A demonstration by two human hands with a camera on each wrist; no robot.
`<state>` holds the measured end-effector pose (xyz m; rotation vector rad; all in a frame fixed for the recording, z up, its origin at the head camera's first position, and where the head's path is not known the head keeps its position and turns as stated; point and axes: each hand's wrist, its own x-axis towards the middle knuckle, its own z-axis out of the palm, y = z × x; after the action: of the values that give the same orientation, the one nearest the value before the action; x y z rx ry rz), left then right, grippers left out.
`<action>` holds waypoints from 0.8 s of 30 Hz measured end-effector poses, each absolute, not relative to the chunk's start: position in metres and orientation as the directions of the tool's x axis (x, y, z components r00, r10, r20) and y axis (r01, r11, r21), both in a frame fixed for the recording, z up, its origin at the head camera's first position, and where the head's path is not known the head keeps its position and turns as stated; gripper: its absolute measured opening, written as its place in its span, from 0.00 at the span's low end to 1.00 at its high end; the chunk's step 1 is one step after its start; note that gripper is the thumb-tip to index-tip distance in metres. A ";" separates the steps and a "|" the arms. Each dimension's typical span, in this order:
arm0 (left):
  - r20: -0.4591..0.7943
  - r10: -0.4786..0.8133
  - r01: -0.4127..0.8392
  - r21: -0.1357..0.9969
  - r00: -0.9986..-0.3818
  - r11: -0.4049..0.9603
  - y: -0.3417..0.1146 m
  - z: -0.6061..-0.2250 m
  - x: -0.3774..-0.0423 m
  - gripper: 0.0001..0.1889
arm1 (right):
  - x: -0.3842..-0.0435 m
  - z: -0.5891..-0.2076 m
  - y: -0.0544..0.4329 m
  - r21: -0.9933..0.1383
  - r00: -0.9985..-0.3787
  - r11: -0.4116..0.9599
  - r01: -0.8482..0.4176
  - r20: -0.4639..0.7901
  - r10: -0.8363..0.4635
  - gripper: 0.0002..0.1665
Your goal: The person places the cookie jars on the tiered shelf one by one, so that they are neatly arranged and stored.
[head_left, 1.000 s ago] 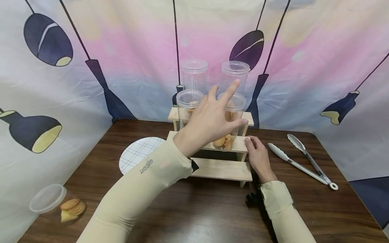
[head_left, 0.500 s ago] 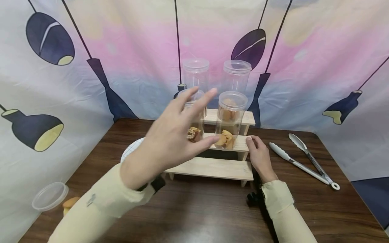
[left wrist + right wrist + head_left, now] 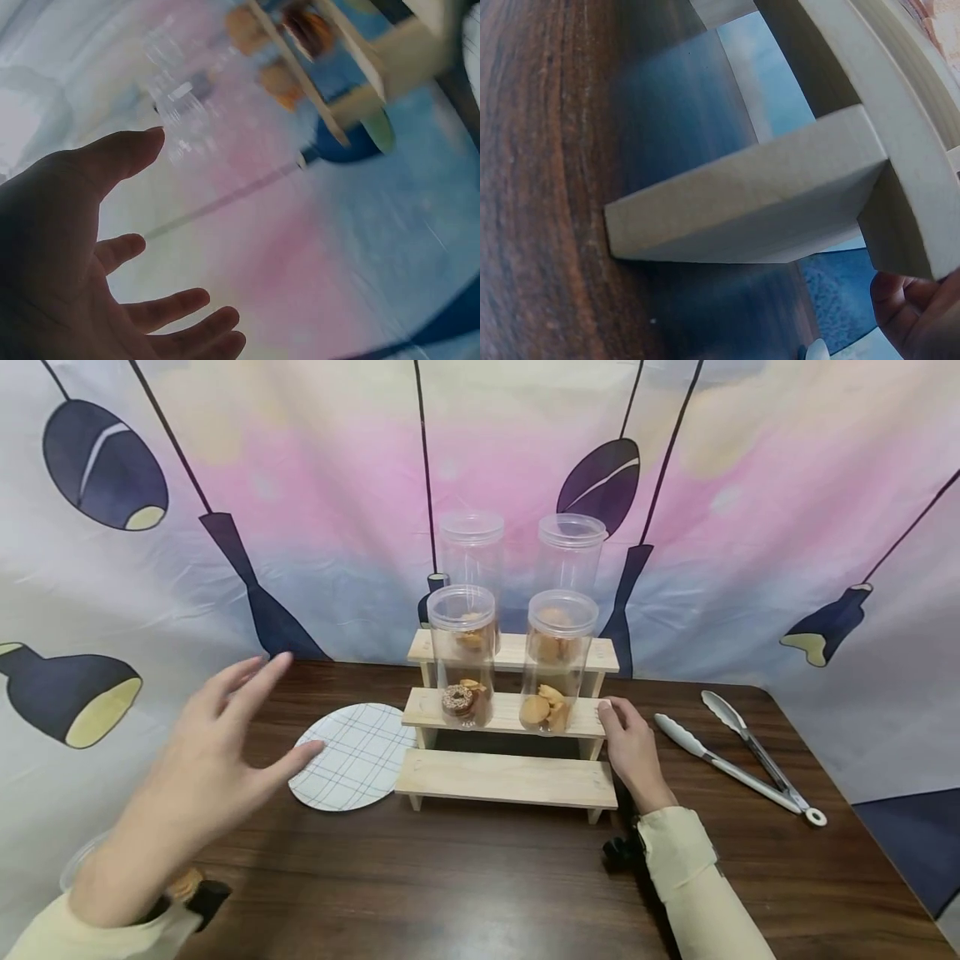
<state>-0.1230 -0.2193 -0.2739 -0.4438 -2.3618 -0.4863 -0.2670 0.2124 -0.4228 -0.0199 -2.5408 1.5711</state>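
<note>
My left hand (image 3: pixel 202 760) hangs in the air at the left with its fingers spread, holding nothing. Near its wrist, largely covered by it, is a clear lidded jar with cookies (image 3: pixel 185 885). At the right end of a three-step wooden stand (image 3: pixel 502 774), my right hand (image 3: pixel 632 752) grips the middle step, thumb at the top edge. In the right wrist view, curled fingers (image 3: pixel 900 307) sit against the board's end. Two clear jars stand on the middle step: the left jar (image 3: pixel 461 656) holds ring-shaped and other cookies, the right jar (image 3: pixel 555 672) plain ones.
Behind, on the top step, are two more clear jars (image 3: pixel 471 560) with cookies low inside. A checked round plate (image 3: pixel 352 764) lies left of the stand. Metal tongs (image 3: pixel 738 768) rest spread on the table (image 3: pixel 465 877) at the right. A patterned cloth (image 3: pixel 345 485) hangs behind.
My left hand has swung from in front of the jars to the far left, uncovering the jars and plate and covering the cookie jar there. My right hand stays on the stand.
</note>
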 end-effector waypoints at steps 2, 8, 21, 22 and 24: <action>0.649 0.121 0.375 0.269 -0.751 0.887 -0.237 -0.280 -0.115 0.49 | -0.267 -0.423 0.211 -0.891 -0.988 0.448 -0.067 0.121 0.092 0.39; 0.674 0.080 0.311 0.229 -0.734 0.922 -0.286 -0.302 -0.099 0.47 | -0.265 -0.424 0.207 -0.902 -0.990 0.429 -0.056 0.105 0.092 0.38; 0.598 -0.095 0.063 0.238 -0.796 0.969 -0.336 -0.360 -0.068 0.58 | -0.266 -0.424 0.210 -0.895 -0.986 0.439 -0.081 0.136 0.096 0.39; 0.577 -0.112 0.037 0.240 -0.809 0.970 -0.336 -0.363 -0.067 0.59 | -0.266 -0.424 0.210 -0.896 -0.986 0.437 -0.079 0.135 0.097 0.39; 0.534 -0.143 -0.018 0.233 -0.833 0.972 -0.337 -0.367 -0.067 0.59 | -0.266 -0.424 0.211 -0.898 -0.986 0.434 -0.074 0.130 0.100 0.39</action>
<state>-0.0669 -0.3373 -0.3674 0.1132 -2.5433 -0.2930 -0.2658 0.2107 -0.4244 -0.0227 -2.5181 1.5886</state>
